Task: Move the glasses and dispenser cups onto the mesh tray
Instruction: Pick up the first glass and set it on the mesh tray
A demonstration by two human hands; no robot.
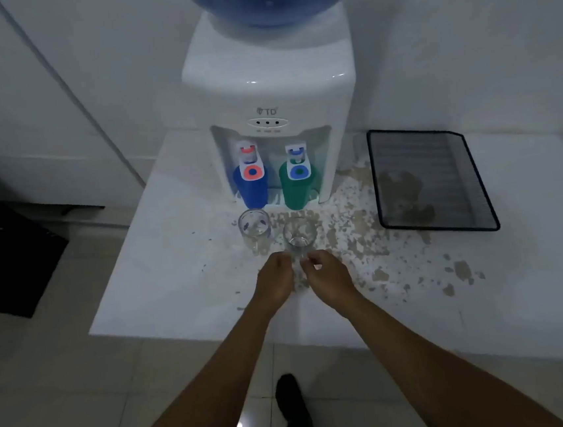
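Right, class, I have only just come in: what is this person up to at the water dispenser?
A person stands at a counter, left hand and right hand close together just short of the nearer clear glass; whether either touches it is unclear. A second glass stands beside it. A blue cup and green cup sit under the dispenser taps. The mesh tray to the right holds nothing yet.

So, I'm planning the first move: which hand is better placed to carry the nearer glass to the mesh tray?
Probably the right hand. Both hands hover at the nearer glass, but the mesh tray lies on the right, so the left hand would cross over.
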